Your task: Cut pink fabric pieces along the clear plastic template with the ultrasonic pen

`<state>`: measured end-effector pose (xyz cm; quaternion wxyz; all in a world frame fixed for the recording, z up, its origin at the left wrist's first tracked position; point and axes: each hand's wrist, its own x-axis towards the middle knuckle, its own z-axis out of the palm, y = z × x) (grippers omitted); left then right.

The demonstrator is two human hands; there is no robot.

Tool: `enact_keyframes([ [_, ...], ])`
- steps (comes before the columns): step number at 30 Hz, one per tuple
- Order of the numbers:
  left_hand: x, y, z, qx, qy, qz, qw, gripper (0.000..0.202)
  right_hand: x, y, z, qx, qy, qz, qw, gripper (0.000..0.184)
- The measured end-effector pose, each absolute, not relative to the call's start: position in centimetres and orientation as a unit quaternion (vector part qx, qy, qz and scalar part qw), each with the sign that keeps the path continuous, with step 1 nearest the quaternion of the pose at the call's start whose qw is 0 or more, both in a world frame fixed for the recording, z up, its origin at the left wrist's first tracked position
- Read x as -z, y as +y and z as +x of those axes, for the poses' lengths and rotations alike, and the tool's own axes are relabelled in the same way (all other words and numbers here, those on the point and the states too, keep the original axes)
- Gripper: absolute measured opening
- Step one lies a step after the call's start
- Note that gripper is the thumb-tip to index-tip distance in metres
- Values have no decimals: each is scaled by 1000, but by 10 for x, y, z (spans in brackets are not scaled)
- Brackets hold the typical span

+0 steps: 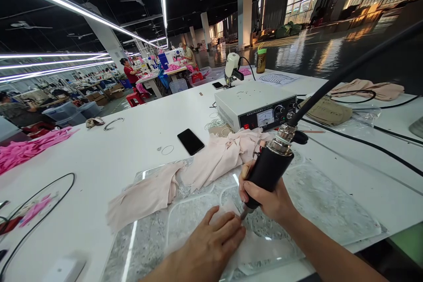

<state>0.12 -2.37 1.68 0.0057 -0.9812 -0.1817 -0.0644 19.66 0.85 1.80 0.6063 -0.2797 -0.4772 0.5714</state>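
Note:
My right hand [267, 196] is wrapped round the black barrel of a handheld ultrasonic cutter [271, 168], which is tilted with its metal tip pointing down. The tip meets the work right by the fingertips of my left hand [214, 240]. That hand lies flat, fingers stretched, on a pale, thin piece of fabric [264, 249] over a clear glass-like board [330, 202] with a grey marbled look. My left palm hides part of the piece. Beyond my hands, stacks of beige fabric pieces [145, 194] lie across the board's far edge.
A control box [257, 103] with a dial stands behind, its thick cable [357, 61] arching at right. A black phone [191, 141], pink fabric [36, 145], a small white machine [232, 68] and a bottle [261, 59] share the white table. People sit at sewing machines farther off.

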Motion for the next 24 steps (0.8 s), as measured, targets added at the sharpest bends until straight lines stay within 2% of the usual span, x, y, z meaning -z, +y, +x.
enact_keyframes([
  [6, -12, -26, 3, 84, -195, -977, -13, 32, -23, 8, 197, -566, -476, -290, 608, 19],
  [12, -5, -34, 0, 78, -208, -975, -19, 44, -26, 11, 204, -557, -460, -271, 636, 21],
  [19, -31, -18, -22, 20, -183, -983, -19, 35, -28, 5, 209, -580, -405, -276, 651, 25],
  [24, -31, -25, -30, 48, -218, -974, -42, 34, -23, -11, 207, -587, -353, -276, 674, 25],
])
